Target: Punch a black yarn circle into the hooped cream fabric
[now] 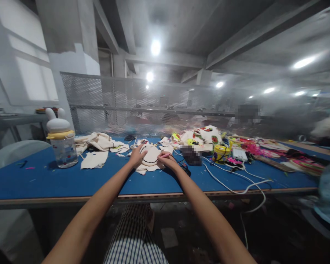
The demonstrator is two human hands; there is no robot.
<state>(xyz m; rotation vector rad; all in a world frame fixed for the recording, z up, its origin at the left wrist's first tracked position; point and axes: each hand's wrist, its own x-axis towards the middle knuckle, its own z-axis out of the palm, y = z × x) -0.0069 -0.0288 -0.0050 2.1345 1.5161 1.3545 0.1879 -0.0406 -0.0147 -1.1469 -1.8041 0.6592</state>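
Cream cloth, cut in a rounded shape [151,156] with a black curved line stitched or drawn on it, lies flat on the blue table [30,179] near the front edge, straight ahead of the person. Both arms reach out to it. The left hand [137,156] lies spread and flat on the cloth's left side, fingers pointing away, apparently pinning it so it cannot slide. The right hand [166,160] rests on the cloth's right edge with its fingers pinched narrow around a thin pink stick [165,155], perhaps a pen or a hook; what it is I cannot tell at this size. Its tip points inward at the cloth.

More cream scraps [95,159] lie just left of the cloth, and a bigger heap of cream fabric [99,141] sits behind them. Further left stands a clear bottle with a white rabbit-ear lid [61,141], well apart from the hands. To the right are printed pieces with red patterns [206,135], a yellow cup [220,153], a white cable [236,183] trailing over the table edge, and a pink tangle [253,148]. A wire mesh screen [112,102] runs along the far side of the table.
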